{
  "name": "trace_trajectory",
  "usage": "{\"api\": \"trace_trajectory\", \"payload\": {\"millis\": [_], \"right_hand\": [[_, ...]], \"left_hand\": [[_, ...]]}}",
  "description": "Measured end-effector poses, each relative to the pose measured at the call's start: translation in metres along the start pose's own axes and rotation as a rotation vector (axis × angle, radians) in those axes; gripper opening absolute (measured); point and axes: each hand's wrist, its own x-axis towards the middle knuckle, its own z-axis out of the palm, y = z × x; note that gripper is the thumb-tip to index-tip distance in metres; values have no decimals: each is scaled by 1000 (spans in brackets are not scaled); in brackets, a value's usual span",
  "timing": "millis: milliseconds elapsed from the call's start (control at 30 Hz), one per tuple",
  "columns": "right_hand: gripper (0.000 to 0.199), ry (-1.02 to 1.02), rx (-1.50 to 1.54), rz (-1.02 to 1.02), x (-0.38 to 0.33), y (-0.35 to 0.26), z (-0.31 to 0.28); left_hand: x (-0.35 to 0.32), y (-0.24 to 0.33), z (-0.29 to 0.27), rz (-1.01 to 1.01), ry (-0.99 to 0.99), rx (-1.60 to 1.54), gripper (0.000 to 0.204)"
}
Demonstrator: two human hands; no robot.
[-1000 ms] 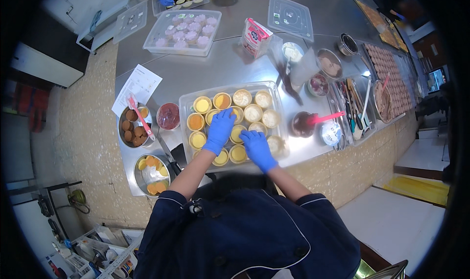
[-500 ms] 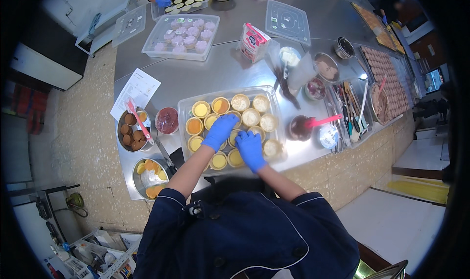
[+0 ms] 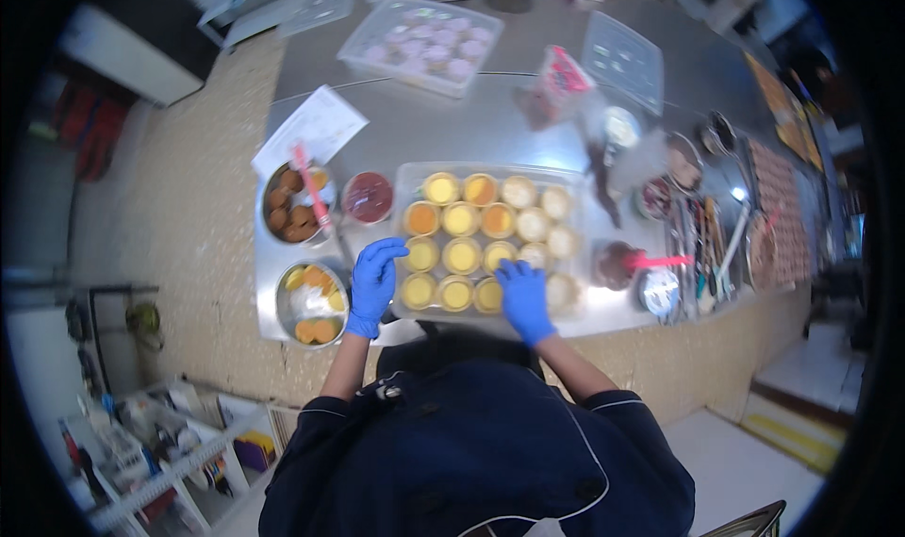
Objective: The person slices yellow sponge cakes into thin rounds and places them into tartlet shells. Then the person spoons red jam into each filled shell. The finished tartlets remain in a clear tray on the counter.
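A clear plastic tub [image 3: 575,181] in front of me holds rows of round cups, blurred by motion. Cups on the left and middle have yellow tops, such as this yellow-topped cup [image 3: 462,256]; a few, like the orange-topped cup [image 3: 422,218], are browner. Paler, whitish cups [image 3: 533,226] fill the right side. My gloved left hand [image 3: 375,287] is beside the tub's left rim, fingers stretched toward it and nothing seen in them. My gloved right hand [image 3: 526,297] lies over the front cups, fingertips apart at a yellow-topped cup's edge; whether they touch it is unclear.
Left of the tub are a bowl of brown discs [image 3: 292,218] with a pink spatula [image 3: 311,188], a bowl of yellow-orange pieces [image 3: 319,331] and a red-filled container [image 3: 368,198]. At right stand a dark-filled container [image 3: 616,264] and a tray of utensils [image 3: 705,254]. Purple-topped cupcakes [image 3: 443,42] sit behind.
My left hand has left the middle cups for the tub's left side. My right hand stays over the front cups, its fingers less bunched. The view has shifted.
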Motion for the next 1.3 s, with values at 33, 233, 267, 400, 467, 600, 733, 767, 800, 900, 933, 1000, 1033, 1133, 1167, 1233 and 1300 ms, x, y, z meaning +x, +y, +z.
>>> {"api": "trace_trajectory", "payload": {"millis": [33,233,267,400,467,600,733,767,800,900,933,1000,1033,1133,1167,1233,1300], "right_hand": [[29,-44,-33,2,3,-1,1],[38,9,106,20,3,5,16],[40,14,75,-9,2,5,21],[43,-141,124,50,9,10,28],[39,-59,212,58,17,12,19],[33,157,267,120,25,-8,-8],[33,293,467,113,32,-48,-26],[33,343,509,74,35,-60,-28],[34,319,549,45,39,-76,-28],[33,219,653,-70,58,-132,-23],[32,146,667,-114,63,-152,-19],[29,-93,609,-374,83,-194,-2],[26,-173,537,-452,91,-217,12],[20,-258,237,-754,113,-273,63],[19,-216,90,-801,119,-284,79],[17,-217,-249,-857,128,-301,106],[16,-201,-390,-845,136,-310,125]], "left_hand": [[-20,-10,-13,-82,114,-13,26],[-131,-83,-70,-696,716,-30,18],[-143,-92,-76,-636,706,19,18],[-142,-123,-88,-632,431,128,21],[-131,-131,-78,-573,177,200,31],[-116,-141,-72,-513,-51,209,41],[-119,-151,-79,-884,187,-112,37],[-122,-153,-84,-792,294,-158,37],[-127,-156,-91,-823,247,-64,38],[-140,-166,-116,-837,94,221,39],[-143,-170,-122,-813,24,250,37],[-148,-179,-133,-774,-91,296,34],[-150,-183,-134,-735,-104,285,32],[-152,-191,-131,-601,-100,302,30],[-151,-193,-127,-581,-101,333,32],[-147,-195,-125,-607,-114,373,38],[-143,-193,-127,-593,-79,377,39]]}}
